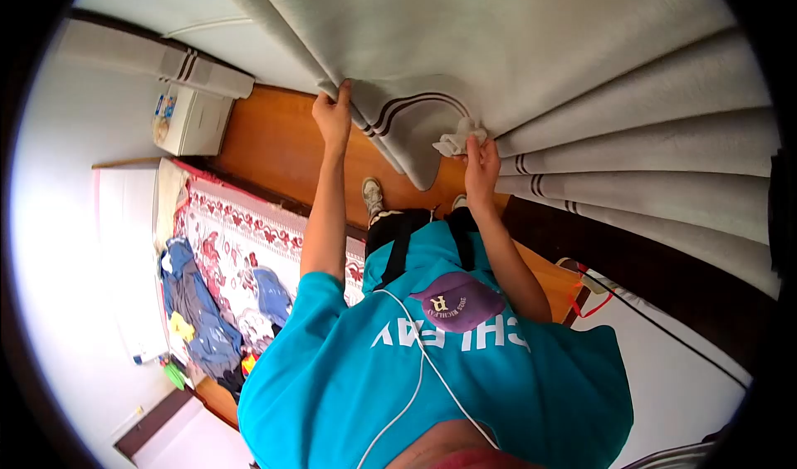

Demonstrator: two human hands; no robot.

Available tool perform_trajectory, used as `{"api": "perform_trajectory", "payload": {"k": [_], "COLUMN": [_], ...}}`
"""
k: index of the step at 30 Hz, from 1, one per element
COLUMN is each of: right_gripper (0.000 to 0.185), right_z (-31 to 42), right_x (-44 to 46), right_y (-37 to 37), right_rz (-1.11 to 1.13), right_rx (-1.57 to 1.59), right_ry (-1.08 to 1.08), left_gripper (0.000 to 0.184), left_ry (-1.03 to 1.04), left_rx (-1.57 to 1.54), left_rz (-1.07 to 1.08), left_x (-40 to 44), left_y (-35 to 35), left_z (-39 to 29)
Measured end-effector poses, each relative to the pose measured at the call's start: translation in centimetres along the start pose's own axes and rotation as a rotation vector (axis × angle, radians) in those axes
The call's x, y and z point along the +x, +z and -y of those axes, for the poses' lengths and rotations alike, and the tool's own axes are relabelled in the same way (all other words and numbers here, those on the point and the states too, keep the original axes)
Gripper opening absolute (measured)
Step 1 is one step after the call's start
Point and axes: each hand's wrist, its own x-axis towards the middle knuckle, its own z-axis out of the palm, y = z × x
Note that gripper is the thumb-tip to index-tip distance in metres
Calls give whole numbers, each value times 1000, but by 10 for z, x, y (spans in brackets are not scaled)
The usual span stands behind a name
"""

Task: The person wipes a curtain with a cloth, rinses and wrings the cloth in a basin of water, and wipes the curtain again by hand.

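A long grey curtain [531, 46] with dark stripes near its hem hangs in front of me. My left hand [334, 119] is closed on the curtain's left edge, thumb on top, and holds it out above the floor. In my right hand [481, 166] is a crumpled whitish cloth [462, 139], pinched between thumb and fingers. This cloth lies against the striped lower part of the curtain; how firmly it presses there I cannot tell.
More curtain folds [647, 149] hang at the right above a dark ledge. A bed [241, 228] with a patterned cover and strewn clothes [199, 303] is at the left. Beyond it stands a white cabinet [199, 124]. A white surface [639, 353] with a black cable lies at lower right.
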Motion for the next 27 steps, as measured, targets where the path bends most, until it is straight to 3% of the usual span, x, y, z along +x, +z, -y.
{"api": "perform_trajectory", "payload": {"k": [11,19,22,27], "right_gripper": [29,32,31,29], "right_z": [-45,-38,-19,-11], "right_x": [-10,18,38,71], "right_y": [122,152,175,193], "right_rz": [-252,-328,-329,-259], "right_rx": [93,-101,30,-20], "right_ry": [-26,-130,-193,-262], "left_gripper": [38,39,40,45], "left_ry": [4,51,67,110], "left_rx": [-73,-83,1,97], "left_rz": [232,288,271,169], "left_x": [117,155,166,191], "left_y": [-62,-56,-60,-77], "left_z": [21,7,5,6]}}
